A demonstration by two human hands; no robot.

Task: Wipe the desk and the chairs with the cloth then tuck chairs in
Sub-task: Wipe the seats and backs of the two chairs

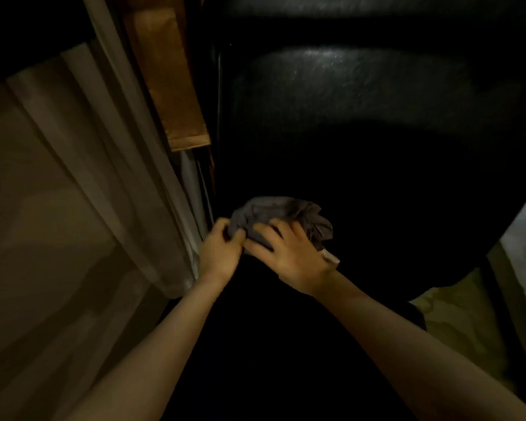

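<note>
We have the grey cloth [286,212] bunched up on the near part of the black padded chair [331,92], close to its left edge, and both hands are on it. Our left hand [220,249] has its fingers curled round the cloth's left corner, pinching a fold. Our right hand [289,255] lies over the top of the bundle, fingers spread and bent into the fabric, gripping it as it presses down. A small pale tag pokes out by the right hand's outer edge. Just left of the chair hangs a pale curtain [88,153], with a brown wooden panel [170,86] between the two higher up, and a strip of light floor [523,238] shows at the right

We judge that we are gathering the cloth into a pad to wipe this chair. To do it well, we should flatten the wad into a broad fold so that more fabric meets the padding, then work from the glossy far part towards ourselves in overlapping strokes with even pressure. Along the left edge we should hold the loose ends in, so they do not catch the curtain. The near padding lies in deep shadow and we cannot tell how clean it is, so we go over all of it rather than trust our eyes
</note>
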